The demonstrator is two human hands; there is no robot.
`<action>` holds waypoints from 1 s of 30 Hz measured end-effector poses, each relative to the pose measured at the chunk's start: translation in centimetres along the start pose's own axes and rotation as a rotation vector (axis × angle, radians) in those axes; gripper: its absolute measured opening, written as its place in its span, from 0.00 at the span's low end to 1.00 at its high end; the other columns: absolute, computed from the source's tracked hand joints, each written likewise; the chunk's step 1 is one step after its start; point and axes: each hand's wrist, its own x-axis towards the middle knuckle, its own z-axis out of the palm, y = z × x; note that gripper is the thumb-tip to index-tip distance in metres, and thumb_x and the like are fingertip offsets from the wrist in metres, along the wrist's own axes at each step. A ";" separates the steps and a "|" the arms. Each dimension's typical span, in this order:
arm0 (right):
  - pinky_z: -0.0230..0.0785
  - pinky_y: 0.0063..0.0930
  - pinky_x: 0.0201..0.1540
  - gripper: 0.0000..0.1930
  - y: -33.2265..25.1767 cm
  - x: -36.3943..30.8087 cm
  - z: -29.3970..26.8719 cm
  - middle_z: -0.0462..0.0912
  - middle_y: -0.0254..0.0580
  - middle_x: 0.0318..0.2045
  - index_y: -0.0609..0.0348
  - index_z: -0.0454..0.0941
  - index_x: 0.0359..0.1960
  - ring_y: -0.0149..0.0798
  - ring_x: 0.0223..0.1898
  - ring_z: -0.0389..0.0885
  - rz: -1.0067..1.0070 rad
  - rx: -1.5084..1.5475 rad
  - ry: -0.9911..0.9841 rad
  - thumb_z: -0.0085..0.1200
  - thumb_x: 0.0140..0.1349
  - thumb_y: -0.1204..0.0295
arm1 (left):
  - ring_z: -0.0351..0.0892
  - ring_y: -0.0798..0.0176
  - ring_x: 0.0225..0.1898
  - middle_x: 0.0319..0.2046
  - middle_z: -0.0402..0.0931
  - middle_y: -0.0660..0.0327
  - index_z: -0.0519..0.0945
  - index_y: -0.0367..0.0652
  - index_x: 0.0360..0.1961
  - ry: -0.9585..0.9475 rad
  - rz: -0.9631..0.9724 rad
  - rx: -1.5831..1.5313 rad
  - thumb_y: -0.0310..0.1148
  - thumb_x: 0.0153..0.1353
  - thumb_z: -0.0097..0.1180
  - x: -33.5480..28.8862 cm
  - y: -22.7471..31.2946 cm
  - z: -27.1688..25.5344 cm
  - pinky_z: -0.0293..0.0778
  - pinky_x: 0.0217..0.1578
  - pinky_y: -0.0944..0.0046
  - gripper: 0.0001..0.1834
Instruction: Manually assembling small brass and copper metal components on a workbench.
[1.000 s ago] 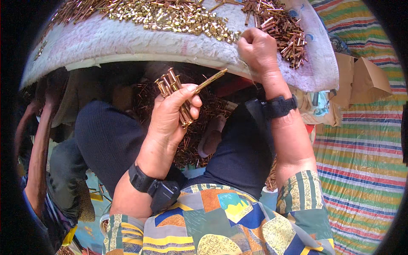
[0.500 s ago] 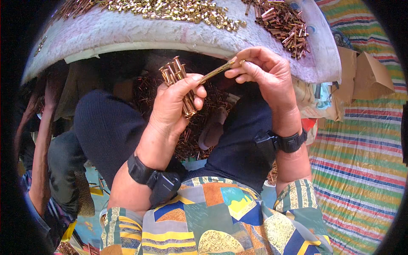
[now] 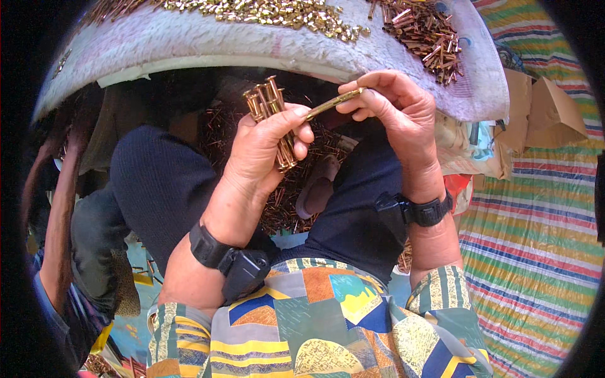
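My left hand [image 3: 246, 151] is closed round a bundle of long brass-coloured bolts [image 3: 267, 104], their flared heads up and their other ends showing below the palm. Its thumb and forefinger also pinch the lower end of a single bolt [image 3: 332, 104], which slants up to the right. At that bolt's upper end the thumb and forefinger of my right hand [image 3: 403, 116] are pressed together. Whether a small separate piece sits between these fingertips is hidden. Both hands are in front of the padded table's near edge, above my lap.
The white padded table [image 3: 208, 53] carries a heap of small golden pieces [image 3: 271, 16] and copper-coloured rods [image 3: 432, 44]. Many more rods [image 3: 290, 201] lie below between my legs. Another person's arm [image 3: 66, 208] is at left. A cardboard box [image 3: 554, 116] stands on striped sheeting [image 3: 535, 252].
Both hands have shifted slightly to the right with the bundle and the single bolt. The grip of each hand looks the same.
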 end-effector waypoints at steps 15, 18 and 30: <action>0.63 0.16 0.18 0.06 -0.5 -1.0 0.4 0.74 0.37 0.13 0.64 0.73 0.25 0.24 0.15 0.71 0.017 -0.316 0.039 0.49 0.58 0.75 | 0.71 0.70 0.14 0.17 0.74 0.60 0.76 0.37 0.29 -0.017 0.047 0.061 0.30 0.52 0.56 -0.4 0.1 -0.2 0.67 0.14 0.76 0.07; 0.58 0.20 0.16 0.10 0.3 -1.3 0.6 0.70 0.40 0.10 0.63 0.72 0.20 0.24 0.13 0.66 -0.086 -0.539 0.149 0.50 0.57 0.73 | 0.71 0.70 0.14 0.17 0.74 0.60 0.76 0.37 0.29 -0.014 0.084 0.130 0.29 0.52 0.56 -0.7 0.2 0.0 0.67 0.15 0.75 0.06; 0.53 0.18 0.14 0.17 1.2 -2.6 1.4 0.65 0.25 0.10 0.59 0.68 0.15 0.20 0.13 0.61 0.040 -0.114 0.116 0.49 0.61 0.66 | 0.70 0.71 0.14 0.17 0.74 0.61 0.77 0.37 0.29 -0.045 0.133 0.224 0.29 0.51 0.57 -0.6 0.0 -0.1 0.66 0.15 0.75 0.06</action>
